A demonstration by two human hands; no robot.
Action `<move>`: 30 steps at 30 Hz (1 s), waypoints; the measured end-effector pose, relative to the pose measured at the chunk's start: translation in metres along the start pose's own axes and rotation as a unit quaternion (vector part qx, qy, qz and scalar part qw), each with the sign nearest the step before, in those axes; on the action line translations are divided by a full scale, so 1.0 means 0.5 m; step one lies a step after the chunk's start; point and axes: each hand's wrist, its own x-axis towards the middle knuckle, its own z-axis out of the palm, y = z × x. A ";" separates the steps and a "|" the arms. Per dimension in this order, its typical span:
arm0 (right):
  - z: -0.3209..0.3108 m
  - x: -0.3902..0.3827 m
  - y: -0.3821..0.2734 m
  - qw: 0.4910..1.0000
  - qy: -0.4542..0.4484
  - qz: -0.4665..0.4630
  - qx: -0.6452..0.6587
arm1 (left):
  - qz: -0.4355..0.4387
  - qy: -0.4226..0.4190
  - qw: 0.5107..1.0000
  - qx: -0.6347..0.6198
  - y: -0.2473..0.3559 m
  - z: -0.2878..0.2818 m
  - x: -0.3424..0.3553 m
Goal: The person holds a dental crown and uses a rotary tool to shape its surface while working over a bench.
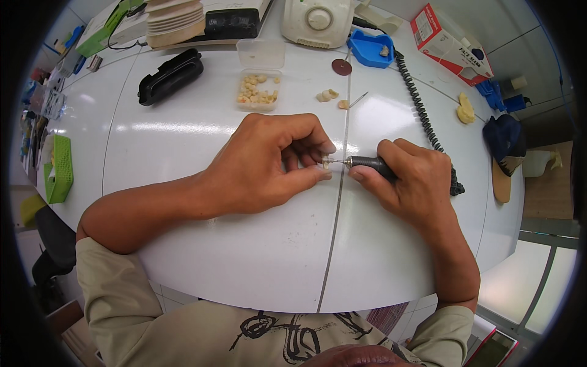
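My left hand [263, 162] is closed in a pinch, thumb and fingertips gripping a small pale tooth-like piece [325, 161]. Coming from the other side, my right hand [419, 174] wraps round a black rotary handpiece [372, 164]. The handpiece's thin metal bit [338, 161] reaches the small piece and seems to touch it. Much of that piece is hidden by my fingertips. Beyond my left hand stands a clear plastic box [260, 107], its lid open, with several yellowish tooth-like pieces inside. A few loose pale pieces [327, 95] and a thin pointed bit [359, 98] lie farther off.
A coiled black cord [416, 92] runs along the right. Toward the back are a motor control box [318, 24], a blue tray [370, 52], a brown disc [342, 66] and a black case [171, 76]. A mask carton [449, 46] stands far right, a green basket [59, 170] far left.
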 end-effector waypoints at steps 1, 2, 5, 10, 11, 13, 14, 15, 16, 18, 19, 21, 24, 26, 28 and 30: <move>-0.001 0.000 0.001 1.000 -0.004 -0.003 0.002 | 0.002 -0.002 1.000 0.004 0.001 -0.001 0.000; 0.000 0.000 0.000 1.000 -0.004 -0.003 0.002 | 0.002 -0.002 1.000 0.004 0.000 0.000 0.000; 0.001 0.001 -0.002 1.000 -0.001 0.004 0.000 | 0.002 -0.001 1.000 0.004 -0.002 0.001 0.000; 0.001 0.000 0.001 1.000 -0.008 0.001 -0.002 | -0.008 -0.008 1.000 0.006 -0.001 0.000 0.000; 0.001 0.000 0.000 1.000 -0.008 0.001 -0.002 | -0.008 -0.008 1.000 0.007 0.000 0.000 0.000; 0.002 0.001 -0.005 1.000 0.009 0.005 -0.005 | -0.017 -0.004 1.000 -0.006 0.000 0.000 0.000; 0.002 0.001 -0.006 1.000 0.010 0.006 -0.005 | -0.017 -0.005 1.000 -0.006 0.001 0.000 0.000; 0.003 0.000 -0.006 1.000 0.012 0.007 -0.004 | -0.022 -0.007 1.000 -0.005 0.002 -0.001 0.001; 0.003 0.000 -0.006 1.000 0.015 0.009 -0.002 | -0.027 -0.010 1.000 -0.005 0.003 -0.001 0.001; -0.001 0.000 -0.005 1.000 0.006 0.008 -0.007 | -0.025 -0.010 1.000 -0.003 0.000 0.000 0.002; -0.002 0.000 -0.005 1.000 -0.003 0.006 -0.012 | -0.024 -0.009 1.000 -0.002 -0.001 0.000 0.003; -0.001 0.001 -0.005 1.000 -0.003 0.003 -0.011 | -0.026 -0.010 1.000 0.001 0.001 -0.001 0.001; 0.001 0.000 -0.007 1.000 0.001 0.005 -0.014 | -0.025 -0.008 1.000 -0.002 0.000 0.000 0.001; 0.000 0.000 -0.007 1.000 0.004 0.008 -0.018 | -0.024 -0.005 1.000 -0.007 0.000 -0.001 0.001; -0.003 0.001 -0.004 1.000 -0.009 -0.005 -0.008 | -0.026 -0.012 1.000 -0.005 0.001 -0.002 0.000; -0.002 0.001 -0.004 1.000 -0.007 0.000 -0.007 | -0.028 -0.011 1.000 -0.007 0.001 -0.001 0.001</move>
